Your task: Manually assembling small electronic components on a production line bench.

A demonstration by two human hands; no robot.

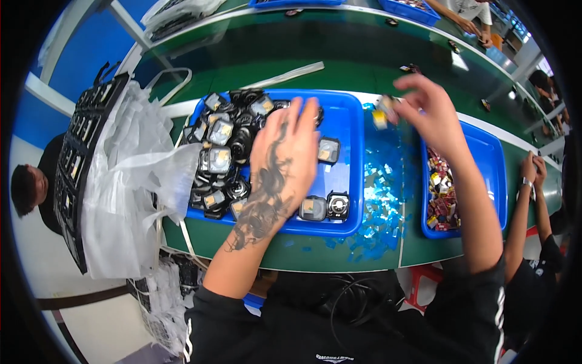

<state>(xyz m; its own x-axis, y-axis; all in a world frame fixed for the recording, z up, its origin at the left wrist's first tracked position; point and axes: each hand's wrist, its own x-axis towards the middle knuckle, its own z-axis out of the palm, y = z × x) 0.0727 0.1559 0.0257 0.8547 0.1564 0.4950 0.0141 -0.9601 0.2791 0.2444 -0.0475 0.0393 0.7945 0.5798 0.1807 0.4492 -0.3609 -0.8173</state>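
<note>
Blue tray (357,159) is holding black units (218,159); left hand (284,148) is overhanging it, can't tell grip; right hand (431,112) is pinching blurred yellow piece (380,118).

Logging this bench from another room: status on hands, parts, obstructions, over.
Left hand over blue tray of black cased units. Right hand raised by a small yellow part, blurred, grip unclear. Shiny blue scraps strewn right of the tray.
</note>
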